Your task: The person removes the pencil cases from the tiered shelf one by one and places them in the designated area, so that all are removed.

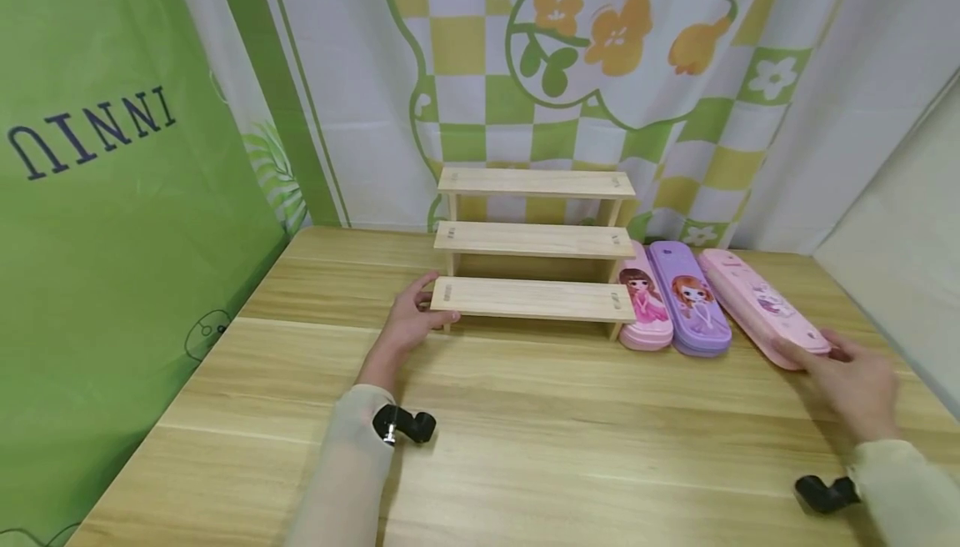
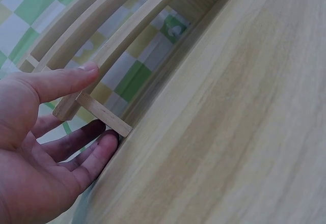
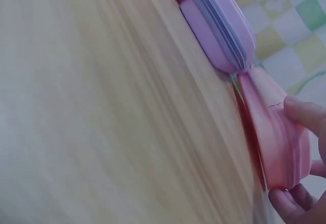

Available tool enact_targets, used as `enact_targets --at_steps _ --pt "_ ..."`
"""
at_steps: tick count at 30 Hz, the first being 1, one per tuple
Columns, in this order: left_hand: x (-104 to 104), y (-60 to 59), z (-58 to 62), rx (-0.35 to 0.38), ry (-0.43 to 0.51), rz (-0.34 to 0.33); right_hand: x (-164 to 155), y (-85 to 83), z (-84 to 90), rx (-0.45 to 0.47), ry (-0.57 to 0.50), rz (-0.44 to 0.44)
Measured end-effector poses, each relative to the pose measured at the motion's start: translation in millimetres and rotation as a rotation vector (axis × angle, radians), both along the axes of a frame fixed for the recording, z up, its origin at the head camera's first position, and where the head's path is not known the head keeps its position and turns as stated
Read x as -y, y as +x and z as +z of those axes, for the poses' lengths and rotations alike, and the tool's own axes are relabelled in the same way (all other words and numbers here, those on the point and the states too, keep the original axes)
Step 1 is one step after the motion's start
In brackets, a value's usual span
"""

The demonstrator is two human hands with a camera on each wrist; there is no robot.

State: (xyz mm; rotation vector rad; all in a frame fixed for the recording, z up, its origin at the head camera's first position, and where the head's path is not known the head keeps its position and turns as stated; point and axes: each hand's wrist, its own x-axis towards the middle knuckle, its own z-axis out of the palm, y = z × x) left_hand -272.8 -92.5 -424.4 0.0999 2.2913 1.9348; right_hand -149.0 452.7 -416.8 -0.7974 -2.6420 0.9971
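- Wooden table (image 1: 525, 447): fills the near and mid scene; green cloth w/ dark lettering hangs at left, checked flower curtain (image 1: 600, 72) along the far side.
- 3-step wooden shelf (image 1: 534, 238): stands on table, far centre, steps rising toward the curtain; lowest step nearest the person.
- Light pink pencil case (image 1: 761, 307): rightmost of 3 cases, lying flat, angled, near end toward the right edge of table. Just right of purple case, touching or not — can't tell.
- Purple pencil case (image 1: 692, 297): middle one, cartoon girl on lid, lying flat beside pink girl case.
- Pink girl pencil case (image 1: 643, 297): leftmost, right next to shelf's right leg.
- Left hand (image 1: 408, 318): at left end of lowest step; thumb on top of the board end, fingers (image 2: 86, 150) below it near the leg, spread and fairly straight, not clamped.
- Right hand (image 1: 855, 380): at near end of light pink case; thumb on one side, fingertips (image 3: 285, 201) on the other, pinching it. Wrist view blurred.
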Motion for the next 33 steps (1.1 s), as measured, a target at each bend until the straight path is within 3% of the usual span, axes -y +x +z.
enact_targets --at_steps 11,17,29,33 --pt "-0.2 2.1 1.0 -0.012 0.001 -0.006 22.9 4.6 3.0 -0.089 0.137 0.124" --pt "-2.0 1.3 0.8 -0.007 0.007 0.002 27.4 3.9 5.8 -0.099 0.140 0.165" --pt "-4.2 1.2 -1.4 -0.007 0.007 0.004 27.4 4.9 7.0 -0.067 0.161 0.166" --pt "-4.2 2.1 1.0 -0.006 -0.064 -0.011 31.6 2.8 10.6 -0.049 0.171 0.142"
